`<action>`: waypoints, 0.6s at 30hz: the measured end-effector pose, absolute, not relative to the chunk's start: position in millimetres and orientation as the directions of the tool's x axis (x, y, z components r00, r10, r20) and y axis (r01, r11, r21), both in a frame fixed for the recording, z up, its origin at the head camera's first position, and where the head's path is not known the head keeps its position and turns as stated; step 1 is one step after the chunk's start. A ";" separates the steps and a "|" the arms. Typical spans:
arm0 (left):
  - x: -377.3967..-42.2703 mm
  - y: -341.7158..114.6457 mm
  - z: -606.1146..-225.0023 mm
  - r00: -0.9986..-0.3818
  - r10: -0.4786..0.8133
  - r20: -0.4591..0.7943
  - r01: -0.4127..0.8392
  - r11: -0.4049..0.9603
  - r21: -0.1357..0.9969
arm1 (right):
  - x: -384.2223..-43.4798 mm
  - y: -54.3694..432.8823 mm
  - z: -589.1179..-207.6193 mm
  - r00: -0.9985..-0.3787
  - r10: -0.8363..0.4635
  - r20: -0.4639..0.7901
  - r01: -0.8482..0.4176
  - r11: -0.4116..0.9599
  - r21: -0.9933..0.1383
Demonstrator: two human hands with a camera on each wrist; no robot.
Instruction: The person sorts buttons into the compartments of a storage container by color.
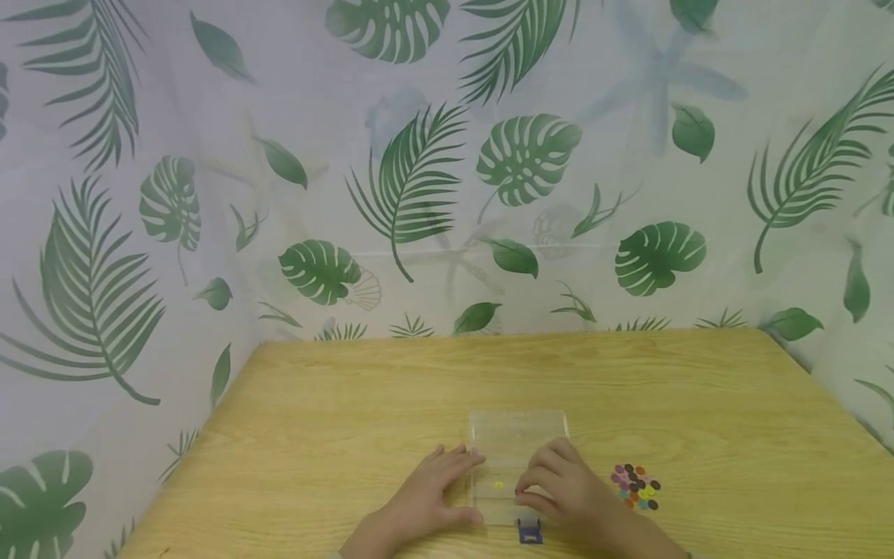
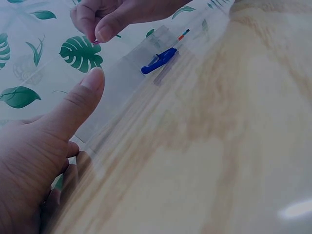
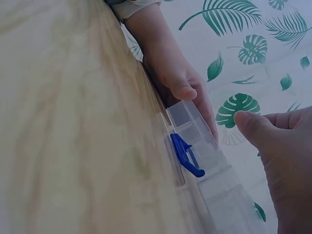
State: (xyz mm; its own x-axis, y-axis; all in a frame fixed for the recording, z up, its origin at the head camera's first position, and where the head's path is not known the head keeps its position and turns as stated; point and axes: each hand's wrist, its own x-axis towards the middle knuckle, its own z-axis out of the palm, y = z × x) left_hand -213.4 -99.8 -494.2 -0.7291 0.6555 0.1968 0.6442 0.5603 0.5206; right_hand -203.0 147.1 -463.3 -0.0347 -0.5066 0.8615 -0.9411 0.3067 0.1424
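A clear plastic compartment box (image 1: 489, 512) lies on the table with its transparent lid (image 1: 520, 436) swung back. Its blue latch (image 3: 184, 155) sticks out at the front. One small yellow disc (image 1: 499, 484) is inside. My left hand (image 1: 429, 497) rests along the box's left side, fingers by the far part and thumb near the front corner. Over the right part of the box, my right hand (image 1: 562, 485) pinches a small magenta piece (image 2: 96, 42) between thumb and fingertip. The fingers mostly cover that piece, and its shape is hidden.
To the right of my right hand, a loose cluster of small coloured discs (image 1: 635, 487) lies on the wood-grain table (image 1: 349, 404). A leaf-patterned sheet (image 1: 433, 194) hangs behind the table and along its sides.
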 end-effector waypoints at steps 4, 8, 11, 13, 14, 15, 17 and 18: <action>-212.8 -99.7 -493.9 -0.732 0.654 0.191 0.638 0.560 0.528 | -204.3 143.7 -466.7 -0.056 -0.519 0.853 -0.945 0.304 0.123; -212.0 -99.6 -493.7 -0.733 0.655 0.184 0.632 0.557 0.539 | -205.3 143.2 -472.3 -0.087 -0.535 0.840 -0.946 0.309 0.098; -211.8 -99.6 -493.9 -0.733 0.655 0.181 0.630 0.555 0.543 | -205.5 145.1 -475.7 -0.124 -0.538 0.834 -0.943 0.325 0.070; -211.8 -99.6 -493.8 -0.734 0.655 0.179 0.629 0.556 0.544 | -205.5 146.9 -477.2 -0.146 -0.535 0.832 -0.939 0.340 0.054; -211.9 -99.7 -493.7 -0.735 0.654 0.178 0.627 0.557 0.544 | -205.7 147.9 -477.8 -0.155 -0.532 0.832 -0.937 0.346 0.046; -212.0 -99.7 -493.7 -0.736 0.653 0.177 0.627 0.560 0.541 | -205.8 149.3 -478.3 -0.167 -0.528 0.833 -0.935 0.353 0.037; -212.1 -99.6 -493.5 -0.738 0.651 0.178 0.627 0.565 0.537 | -206.1 152.4 -479.2 -0.184 -0.514 0.838 -0.932 0.361 0.016; -212.3 -99.6 -493.4 -0.740 0.649 0.177 0.626 0.567 0.535 | -206.2 154.4 -479.8 -0.187 -0.506 0.842 -0.930 0.367 0.013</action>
